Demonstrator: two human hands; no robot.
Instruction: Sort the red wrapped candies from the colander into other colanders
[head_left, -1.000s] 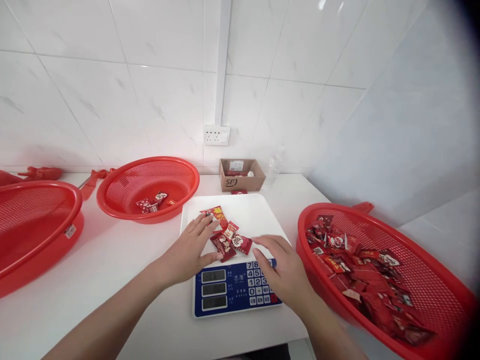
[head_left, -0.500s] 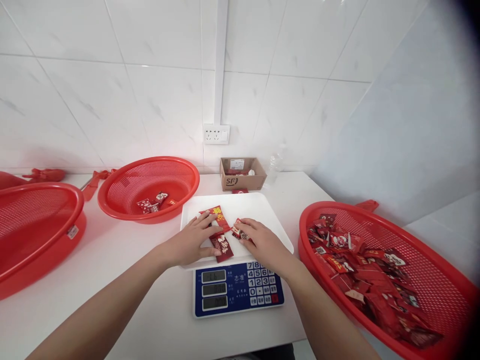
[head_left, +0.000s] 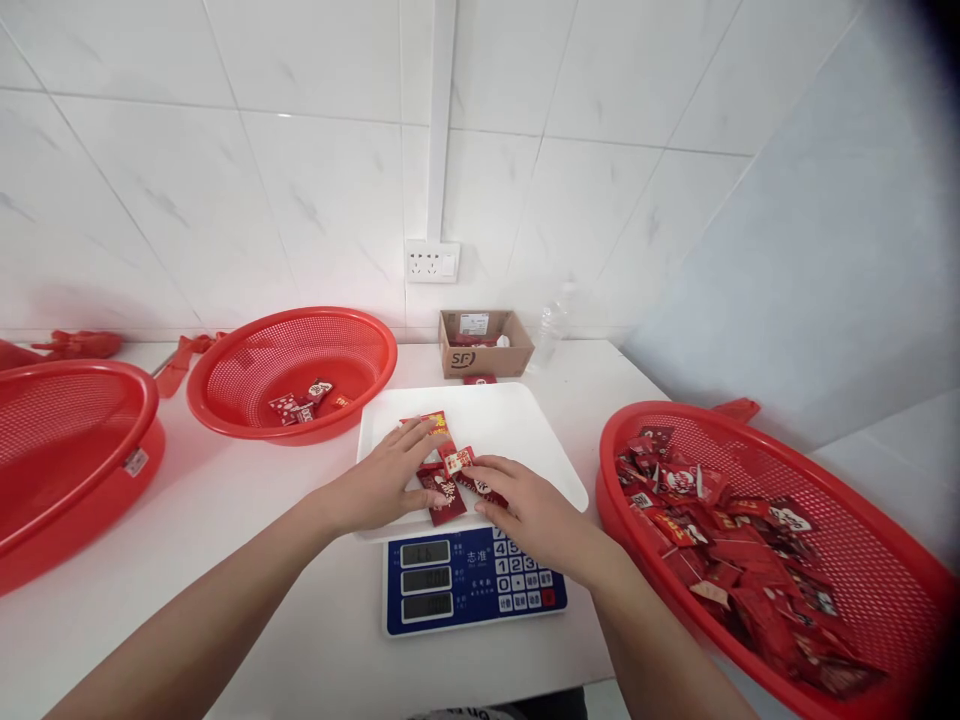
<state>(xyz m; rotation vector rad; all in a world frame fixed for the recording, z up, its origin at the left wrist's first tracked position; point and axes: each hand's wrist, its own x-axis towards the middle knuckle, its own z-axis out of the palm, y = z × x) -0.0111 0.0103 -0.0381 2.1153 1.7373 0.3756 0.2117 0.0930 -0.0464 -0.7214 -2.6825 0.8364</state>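
While the left hand (head_left: 386, 480) lies spread, partly hiding red packets (head_left: 450, 510), and the right hand (head_left: 521, 505) half-curls against one — its grip unclear — baskets (head_left: 244, 378) flank the scale (head_left: 517, 420), a carton (head_left: 491, 363) behind.

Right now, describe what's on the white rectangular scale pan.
Small red printed packets; the left hand and right hand partly cover them, hiding their exact number and anything beneath.

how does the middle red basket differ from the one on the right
The middle basket holds only a few packets; the right basket holds a large heap. The middle basket sits back near the wall, while the right basket reaches much closer to the camera. The middle basket shows whole; the right basket is cut off by the picture edge. Both are red with perforated sides.
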